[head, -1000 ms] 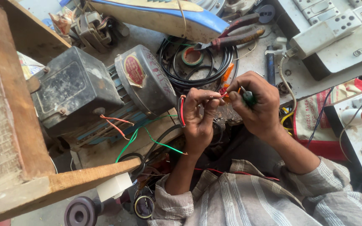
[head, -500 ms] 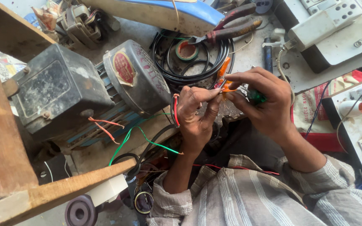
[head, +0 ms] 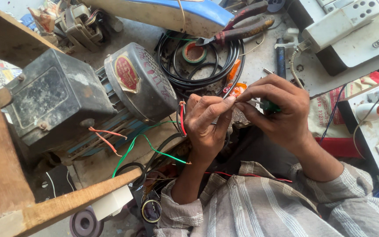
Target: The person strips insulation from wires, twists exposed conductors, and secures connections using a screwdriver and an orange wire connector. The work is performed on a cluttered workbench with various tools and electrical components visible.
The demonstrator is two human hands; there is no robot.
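Observation:
My left hand (head: 206,125) pinches a red and black wire (head: 182,117) that runs up beside its palm. My right hand (head: 276,110) meets it fingertip to fingertip and grips a small green-handled screwdriver (head: 268,105). Just left of both hands lies a grey electric motor (head: 141,85) with a red oval label, fixed to a dark metal block (head: 53,105). Loose red wires (head: 106,138) and a green wire (head: 154,149) trail out from under the motor.
A coil of black cable (head: 207,66) with a tape roll (head: 194,52) inside lies behind the hands, red-handled pliers (head: 242,28) above it. White switch boxes (head: 347,22) sit at right. A wooden frame (head: 5,166) borders the left and front.
The view has shifted so the motor and hands sit lower and further right. My hands stay together at the wire, the fingertips closing tighter on it.

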